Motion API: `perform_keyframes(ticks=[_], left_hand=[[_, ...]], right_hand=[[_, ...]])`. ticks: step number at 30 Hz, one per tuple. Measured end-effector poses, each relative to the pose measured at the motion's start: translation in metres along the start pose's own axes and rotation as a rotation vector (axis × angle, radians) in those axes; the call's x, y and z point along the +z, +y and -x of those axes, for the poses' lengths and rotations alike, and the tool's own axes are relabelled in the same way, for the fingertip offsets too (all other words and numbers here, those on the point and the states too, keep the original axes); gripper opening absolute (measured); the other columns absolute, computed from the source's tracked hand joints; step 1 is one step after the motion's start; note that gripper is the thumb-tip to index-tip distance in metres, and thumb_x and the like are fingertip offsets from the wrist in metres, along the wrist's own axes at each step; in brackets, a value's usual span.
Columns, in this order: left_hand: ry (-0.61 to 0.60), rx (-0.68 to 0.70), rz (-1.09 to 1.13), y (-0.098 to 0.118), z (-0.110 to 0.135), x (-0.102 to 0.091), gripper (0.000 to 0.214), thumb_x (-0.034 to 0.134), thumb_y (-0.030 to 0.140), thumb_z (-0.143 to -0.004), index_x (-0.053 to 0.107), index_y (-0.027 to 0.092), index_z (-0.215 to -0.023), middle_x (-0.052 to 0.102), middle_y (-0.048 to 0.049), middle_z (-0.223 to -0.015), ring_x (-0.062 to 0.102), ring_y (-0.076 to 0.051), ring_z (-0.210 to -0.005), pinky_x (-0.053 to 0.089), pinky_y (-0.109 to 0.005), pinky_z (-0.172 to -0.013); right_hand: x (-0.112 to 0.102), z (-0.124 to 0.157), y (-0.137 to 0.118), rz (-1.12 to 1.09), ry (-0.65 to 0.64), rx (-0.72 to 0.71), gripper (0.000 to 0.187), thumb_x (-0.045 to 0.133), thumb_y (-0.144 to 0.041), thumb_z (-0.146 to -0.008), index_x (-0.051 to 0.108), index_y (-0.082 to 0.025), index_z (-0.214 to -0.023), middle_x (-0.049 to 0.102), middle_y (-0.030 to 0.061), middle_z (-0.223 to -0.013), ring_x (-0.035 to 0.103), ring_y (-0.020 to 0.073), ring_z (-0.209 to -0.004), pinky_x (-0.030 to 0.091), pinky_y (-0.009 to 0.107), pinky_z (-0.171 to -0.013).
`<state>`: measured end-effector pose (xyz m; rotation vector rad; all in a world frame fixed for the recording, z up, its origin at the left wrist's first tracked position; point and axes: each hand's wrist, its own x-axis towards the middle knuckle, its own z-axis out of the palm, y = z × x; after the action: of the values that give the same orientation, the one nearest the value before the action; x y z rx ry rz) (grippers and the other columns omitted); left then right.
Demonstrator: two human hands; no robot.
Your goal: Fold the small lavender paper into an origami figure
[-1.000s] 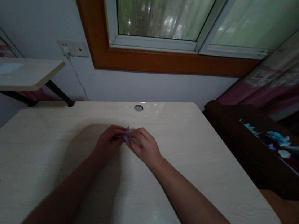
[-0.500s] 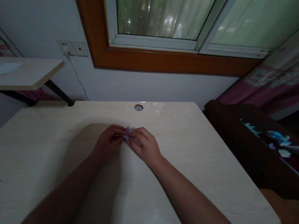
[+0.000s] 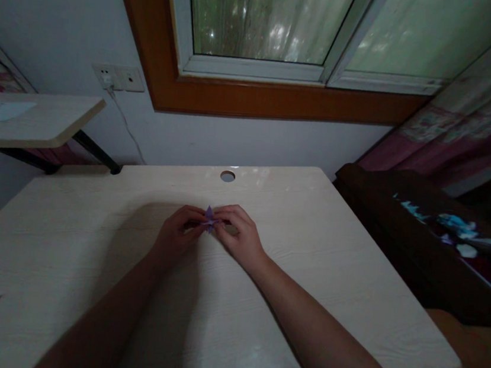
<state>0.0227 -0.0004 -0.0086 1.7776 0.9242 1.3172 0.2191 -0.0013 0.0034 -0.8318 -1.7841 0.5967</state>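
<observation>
A small purple folded paper piece [image 3: 209, 220] with pointed tips is between my two hands, over the far middle of the pale wooden desk [image 3: 309, 251]. My left hand [image 3: 180, 227] pinches its left side between thumb and fingers. On the opposite side, my right hand [image 3: 239, 231] has its thumb and fingertips closed at the paper's right tip. One point sticks up above the fingers and another points down. Fingertips cover part of its left and right sides.
Beyond the hands, a round cable hole [image 3: 227, 176] sits near the desk's back edge. A raised shelf [image 3: 65, 120] on black legs stands at the left. To the right is a dark brown piece of furniture [image 3: 383, 225] with assorted items on it. A window [image 3: 269, 26] is ahead.
My right thumb and fingers have shifted slightly on the paper, leaving a wider gap between them. More of the paper's right point shows. The left hand stays nearly still.
</observation>
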Motion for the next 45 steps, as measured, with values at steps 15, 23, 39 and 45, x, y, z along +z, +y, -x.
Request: perform_keyframes(ticks=[15,23,39,45], left_hand=[[-0.025,-0.031,-0.063,0.007,-0.004,-0.004,0.013,0.072,0.032,-0.083,0.071,0.02,-0.082,0.07,-0.0055,-0.09,0.066,-0.018,-0.086,0.053,-0.03,-0.08],[0.045,-0.235,0.116,-0.001,0.0,0.001,0.038,0.082,0.033,-0.072,0.064,0.02,-0.103,0.072,-0.0026,-0.09,0.069,-0.017,-0.08,0.057,-0.031,-0.077],[-0.02,-0.265,0.125,0.0,0.0,0.001,0.031,0.077,0.035,-0.078,0.063,0.019,-0.1,0.072,-0.0052,-0.093,0.071,-0.018,-0.084,0.058,-0.032,-0.08],[-0.046,-0.267,0.068,-0.002,0.001,0.003,0.027,0.076,0.033,-0.079,0.063,0.02,-0.1,0.072,-0.0027,-0.091,0.07,-0.018,-0.083,0.057,-0.032,-0.079]], right_hand=[[-0.001,0.001,0.001,-0.043,-0.062,0.094,0.011,0.063,-0.025,-0.091,0.069,-0.022,-0.1,0.069,0.0053,-0.094,0.064,0.0164,-0.087,0.051,0.029,-0.078],[-0.005,0.0,-0.002,-0.01,-0.092,0.083,0.011,0.062,-0.024,-0.09,0.068,-0.022,-0.1,0.065,0.004,-0.088,0.06,0.015,-0.079,0.05,0.028,-0.072],[0.004,0.007,0.01,-0.203,-0.047,0.346,0.022,0.067,-0.034,-0.086,0.065,-0.02,-0.103,0.068,0.003,-0.086,0.064,0.0137,-0.075,0.052,0.027,-0.07],[0.006,0.003,0.011,-0.327,-0.029,0.474,0.026,0.073,-0.033,-0.079,0.064,-0.019,-0.099,0.065,-0.0001,-0.079,0.059,0.0117,-0.066,0.049,0.025,-0.063]])
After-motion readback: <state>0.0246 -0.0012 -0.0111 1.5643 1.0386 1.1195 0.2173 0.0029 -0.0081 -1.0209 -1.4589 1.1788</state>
